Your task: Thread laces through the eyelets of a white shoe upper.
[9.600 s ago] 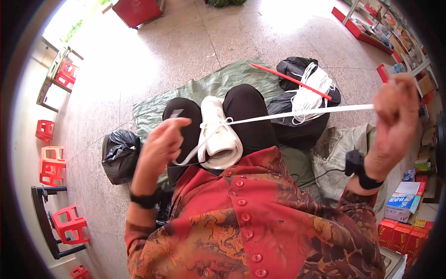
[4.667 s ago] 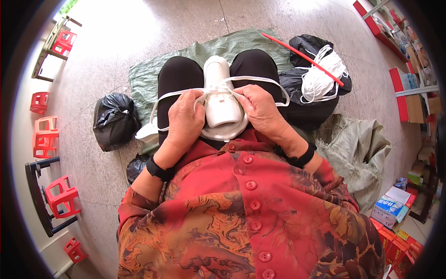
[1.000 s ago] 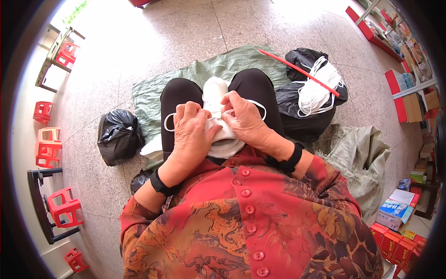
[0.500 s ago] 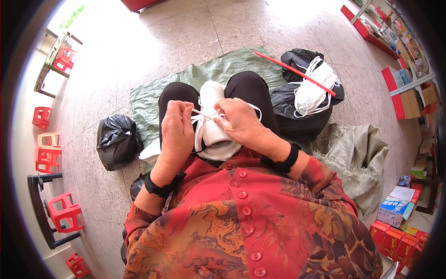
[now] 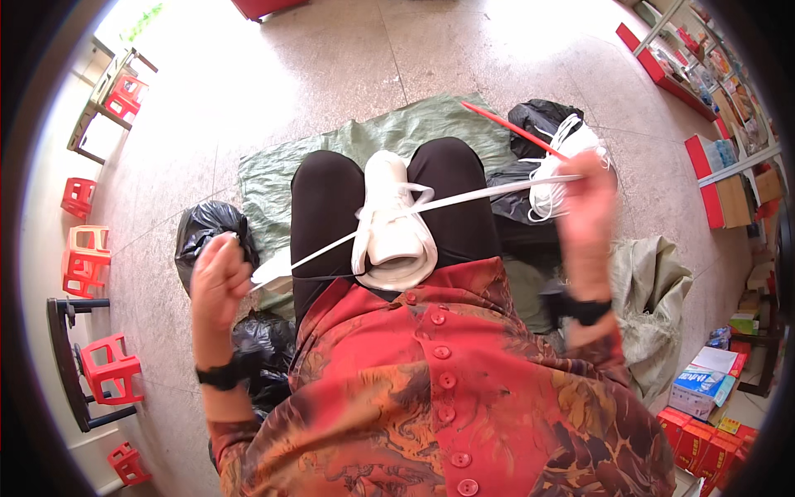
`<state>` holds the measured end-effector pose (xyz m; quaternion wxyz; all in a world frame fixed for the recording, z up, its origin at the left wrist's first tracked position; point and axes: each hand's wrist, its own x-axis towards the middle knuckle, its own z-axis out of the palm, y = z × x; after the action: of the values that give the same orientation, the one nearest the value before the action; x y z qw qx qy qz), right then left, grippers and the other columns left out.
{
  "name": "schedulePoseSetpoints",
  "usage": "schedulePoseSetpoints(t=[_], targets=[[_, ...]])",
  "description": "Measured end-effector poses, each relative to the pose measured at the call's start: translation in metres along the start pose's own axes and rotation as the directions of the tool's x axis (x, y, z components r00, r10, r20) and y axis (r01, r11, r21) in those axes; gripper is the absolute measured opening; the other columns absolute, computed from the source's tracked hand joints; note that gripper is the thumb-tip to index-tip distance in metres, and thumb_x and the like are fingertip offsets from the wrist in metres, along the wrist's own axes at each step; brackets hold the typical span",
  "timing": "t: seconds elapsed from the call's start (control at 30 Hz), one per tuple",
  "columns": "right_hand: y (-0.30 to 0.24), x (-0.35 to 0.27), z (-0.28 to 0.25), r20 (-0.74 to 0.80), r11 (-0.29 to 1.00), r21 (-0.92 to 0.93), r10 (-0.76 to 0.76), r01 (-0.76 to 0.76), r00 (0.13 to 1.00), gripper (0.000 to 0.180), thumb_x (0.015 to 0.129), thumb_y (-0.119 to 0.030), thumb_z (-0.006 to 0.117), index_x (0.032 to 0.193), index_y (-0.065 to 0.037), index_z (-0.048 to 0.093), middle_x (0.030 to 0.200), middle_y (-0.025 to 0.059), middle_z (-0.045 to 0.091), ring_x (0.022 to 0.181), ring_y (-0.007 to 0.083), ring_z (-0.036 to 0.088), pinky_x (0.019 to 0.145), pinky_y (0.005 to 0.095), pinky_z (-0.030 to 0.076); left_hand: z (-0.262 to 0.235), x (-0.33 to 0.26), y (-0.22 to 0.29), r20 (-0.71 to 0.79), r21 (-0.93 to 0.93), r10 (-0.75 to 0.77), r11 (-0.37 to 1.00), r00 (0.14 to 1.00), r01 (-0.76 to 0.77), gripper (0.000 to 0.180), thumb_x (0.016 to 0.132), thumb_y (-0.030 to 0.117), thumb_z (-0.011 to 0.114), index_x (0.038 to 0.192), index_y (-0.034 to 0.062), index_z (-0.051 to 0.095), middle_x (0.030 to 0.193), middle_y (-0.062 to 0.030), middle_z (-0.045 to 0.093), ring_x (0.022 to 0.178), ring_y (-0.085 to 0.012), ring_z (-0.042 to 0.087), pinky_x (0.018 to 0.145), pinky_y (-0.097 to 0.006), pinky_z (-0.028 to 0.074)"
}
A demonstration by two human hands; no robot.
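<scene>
A white sneaker (image 5: 392, 225) lies on my lap between my knees, toe pointing away. A white shoelace (image 5: 480, 195) runs through it and stretches out to both sides. My left hand (image 5: 219, 280) is a closed fist on the lace's left end, out beside my left thigh. My right hand (image 5: 588, 203), blurred, grips the right end, drawn far to the right above a black bag. The lace is taut between both hands.
A green tarp (image 5: 381, 137) covers the floor under my legs. Black bags (image 5: 207, 236) sit at left; another black bag holds a bundle of white laces (image 5: 556, 166) and a red stick (image 5: 509, 128) at right. Red stools (image 5: 103, 369) stand at left, boxes (image 5: 704, 389) at lower right.
Both hands were together on the sneaker's laces; now they have swung apart, left hand outward to the left, right hand far right, pulling the lace tight.
</scene>
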<state>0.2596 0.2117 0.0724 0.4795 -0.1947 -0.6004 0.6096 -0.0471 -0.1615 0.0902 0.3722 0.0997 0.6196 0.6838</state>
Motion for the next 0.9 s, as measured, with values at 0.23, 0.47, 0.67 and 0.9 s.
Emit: schedulePoseSetpoints(t=[0.23, 0.47, 0.67, 0.9], targets=[[0.009, 0.0, -0.041, 0.045, 0.846, 0.413, 0.35, -0.336, 0.936, 0.024, 0.099, -0.024, 0.053, 0.08, -0.009, 0.055, 0.068, 0.0056, 0.058, 0.064, 0.0182, 0.057, 0.063, 0.0338, 0.05, 0.09, 0.024, -0.04, 0.198, 0.597, 0.077, 0.781, 0.977, -0.183, 0.027, 0.091, 0.016, 0.067, 0.112, 0.0011, 0.059, 0.091, -0.0009, 0.06, 0.079, -0.0067, 0.057, 0.068, -0.022, 0.048], [0.042, 0.007, -0.104, -0.197, 0.796, 0.484, 0.504, -0.364, 0.841, 0.025, 0.1, -0.019, 0.053, 0.076, -0.011, 0.052, 0.054, -0.0073, 0.025, 0.043, 0.0061, 0.025, 0.043, 0.0245, 0.025, 0.129, 0.059, -0.08, 0.278, 0.725, 0.234, 0.586, 0.932, -0.363, 0.021, 0.085, 0.009, 0.071, 0.102, -0.0003, 0.063, 0.084, -0.0019, 0.06, 0.076, -0.0091, 0.057, 0.07, -0.025, 0.05], [0.072, -0.03, -0.128, -0.193, 0.783, 0.212, 0.62, -0.584, 0.761, 0.019, 0.098, -0.023, 0.055, 0.087, -0.009, 0.06, 0.058, -0.0053, 0.045, 0.046, 0.0073, 0.041, 0.046, 0.0247, 0.043, 0.131, 0.079, -0.08, 0.308, 0.654, 0.208, 0.662, 0.928, -0.366, 0.02, 0.086, 0.009, 0.071, 0.101, -0.0008, 0.063, 0.08, 0.0004, 0.061, 0.072, -0.007, 0.056, 0.067, -0.022, 0.049], [0.052, -0.053, -0.055, 0.169, 0.352, -0.936, 0.392, 0.022, 0.904, 0.028, 0.089, -0.026, 0.061, 0.075, -0.003, 0.063, 0.069, 0.0202, 0.059, 0.067, 0.038, 0.06, 0.06, 0.0446, 0.046, 0.147, 0.113, -0.052, 0.411, 0.685, -0.11, 0.692, 0.905, -0.228, 0.012, 0.081, 0.006, 0.074, 0.087, -0.0017, 0.067, 0.081, -0.0011, 0.066, 0.072, -0.0056, 0.059, 0.066, -0.021, 0.047]])
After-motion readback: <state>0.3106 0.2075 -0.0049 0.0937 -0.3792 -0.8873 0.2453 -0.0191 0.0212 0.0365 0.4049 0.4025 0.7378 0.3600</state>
